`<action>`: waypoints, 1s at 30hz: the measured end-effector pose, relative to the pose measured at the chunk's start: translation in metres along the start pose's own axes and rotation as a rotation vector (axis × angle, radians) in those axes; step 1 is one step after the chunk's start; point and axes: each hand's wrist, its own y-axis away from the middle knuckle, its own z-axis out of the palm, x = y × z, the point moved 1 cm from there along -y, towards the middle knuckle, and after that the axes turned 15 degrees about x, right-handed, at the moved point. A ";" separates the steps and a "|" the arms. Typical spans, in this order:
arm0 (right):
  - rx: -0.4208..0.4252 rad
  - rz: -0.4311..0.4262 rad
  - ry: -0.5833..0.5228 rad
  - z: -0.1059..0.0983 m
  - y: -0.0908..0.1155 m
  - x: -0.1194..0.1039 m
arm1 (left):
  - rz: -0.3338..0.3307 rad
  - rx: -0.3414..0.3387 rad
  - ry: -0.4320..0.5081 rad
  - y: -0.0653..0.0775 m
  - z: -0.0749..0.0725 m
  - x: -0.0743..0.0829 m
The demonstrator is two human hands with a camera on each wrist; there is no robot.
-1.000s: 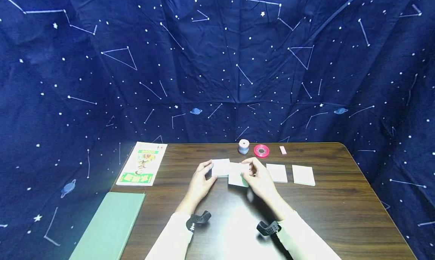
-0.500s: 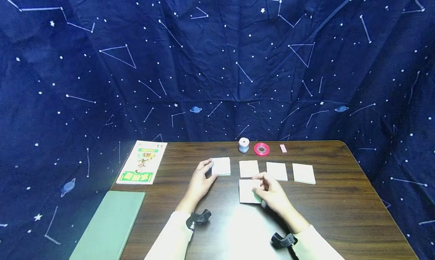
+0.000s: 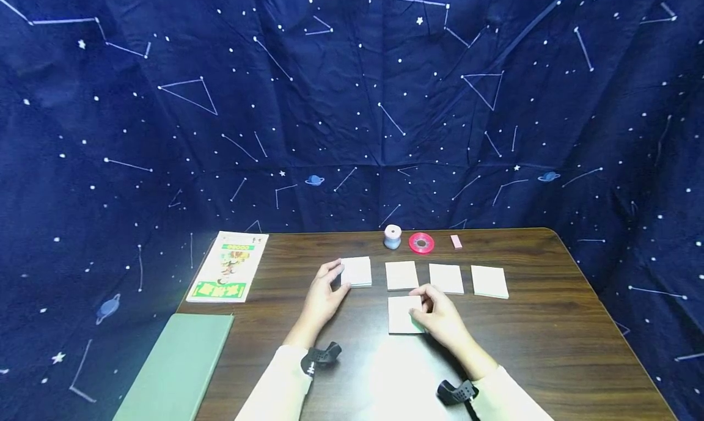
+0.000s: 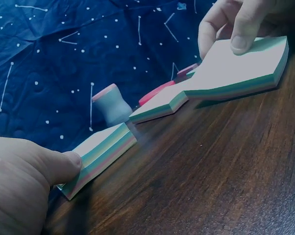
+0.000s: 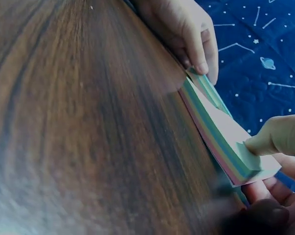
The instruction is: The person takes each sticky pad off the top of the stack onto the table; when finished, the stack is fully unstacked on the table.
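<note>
In the head view, my right hand (image 3: 442, 320) pinches a pad of sticky notes (image 3: 403, 316) by its right side. The right wrist view shows the thumb on top of this pad (image 5: 220, 129) and fingers under it; its edge is striped in several pastel colours. My left hand (image 3: 321, 296) holds another sticky note pad (image 3: 356, 270) at its left side, on the table. In the left wrist view, the left thumb presses against that pad's striped edge, while the other fingers are hidden. Just beyond the right hand's pad lies a third pad (image 3: 401, 275).
Two more pads (image 3: 447, 278) (image 3: 489, 281) continue the row to the right. Behind them stand a spool (image 3: 392, 237), a red ring-shaped roll (image 3: 421, 243) and a small pink block (image 3: 456, 242). A booklet (image 3: 228, 266) and a green folder (image 3: 176, 366) lie on the left.
My right hand has brought its pad rightward and nearer to me, away from the left pad, uncovering the pad behind. Over the last half second it hardly moves. The left hand stays put.
</note>
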 end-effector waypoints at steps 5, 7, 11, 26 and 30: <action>0.003 -0.049 0.038 0.002 -0.002 0.000 | 0.003 0.003 -0.017 -0.001 -0.001 0.000; -0.002 -0.063 0.056 0.003 -0.002 0.000 | 0.001 0.002 -0.019 -0.001 -0.001 0.000; -0.015 -0.087 0.114 0.004 -0.001 -0.002 | 0.000 -0.004 -0.028 0.000 -0.002 0.000; -0.011 -0.096 0.203 0.007 -0.001 -0.005 | -0.004 -0.008 -0.005 0.001 -0.002 0.002; 0.014 -0.084 0.117 0.005 -0.003 -0.001 | -0.006 -0.003 -0.008 0.000 -0.002 0.002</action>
